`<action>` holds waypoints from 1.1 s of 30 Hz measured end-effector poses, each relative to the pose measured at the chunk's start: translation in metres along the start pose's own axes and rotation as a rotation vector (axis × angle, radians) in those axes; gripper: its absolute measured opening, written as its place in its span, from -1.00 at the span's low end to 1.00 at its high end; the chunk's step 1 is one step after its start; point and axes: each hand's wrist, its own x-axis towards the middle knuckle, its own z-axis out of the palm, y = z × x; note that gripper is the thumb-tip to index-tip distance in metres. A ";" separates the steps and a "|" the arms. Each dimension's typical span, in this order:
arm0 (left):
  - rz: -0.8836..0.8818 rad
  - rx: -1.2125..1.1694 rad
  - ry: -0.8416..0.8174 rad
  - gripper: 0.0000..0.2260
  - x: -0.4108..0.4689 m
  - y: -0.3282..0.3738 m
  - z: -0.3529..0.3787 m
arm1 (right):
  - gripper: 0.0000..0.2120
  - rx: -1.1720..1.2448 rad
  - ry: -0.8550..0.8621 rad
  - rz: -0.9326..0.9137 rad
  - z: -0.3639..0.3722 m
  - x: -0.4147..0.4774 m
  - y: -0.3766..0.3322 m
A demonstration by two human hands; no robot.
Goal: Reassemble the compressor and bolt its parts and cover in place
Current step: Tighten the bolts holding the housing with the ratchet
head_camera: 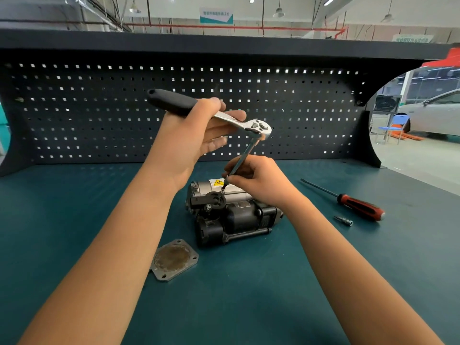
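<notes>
One compressor: black-and-silver metal compressor (pixel 231 215) with a yellow warning label lies mid-bench on the teal bench mat (pixel 249 295)
Bolting point: the tip of the slim steel extension bar (pixel 240 160) meets the black round fitting at the compressor's far left end; the bolt itself is too small to make out
Right hand: right hand (pixel 256 180) pinches the bar's lower end, steadying it just above the fitting
Left hand: left hand (pixel 191 135) holds the black-handled chrome ratchet wrench (pixel 256 127) raised above the compressor, thumb over the handle, fingers beneath
Cover: grey square metal cover plate (pixel 174 260), with a rusty round middle and holed corners, lies loose on the mat, near and left of the compressor, not touching it
Progress: about midway, by my judgement; a part is being bolted on, while the cover is not yet seated or bolted
Right side: red-and-black-handled screwdriver (pixel 358 206) and small silver bit (pixel 343 220) lie apart from the compressor
Far: dark perforated pegboard (pixel 99 108)
</notes>
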 end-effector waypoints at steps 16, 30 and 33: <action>0.377 0.226 0.072 -0.94 -0.019 -0.010 0.020 | -0.73 -0.231 0.250 -0.041 0.016 0.006 0.003; 0.019 -0.292 0.163 -0.83 -0.001 -0.005 -0.021 | -0.79 0.087 0.175 -0.137 0.009 0.004 -0.008; 0.042 -0.052 0.142 -0.86 0.003 -0.003 -0.008 | -0.89 0.025 0.341 -0.127 0.013 0.006 -0.007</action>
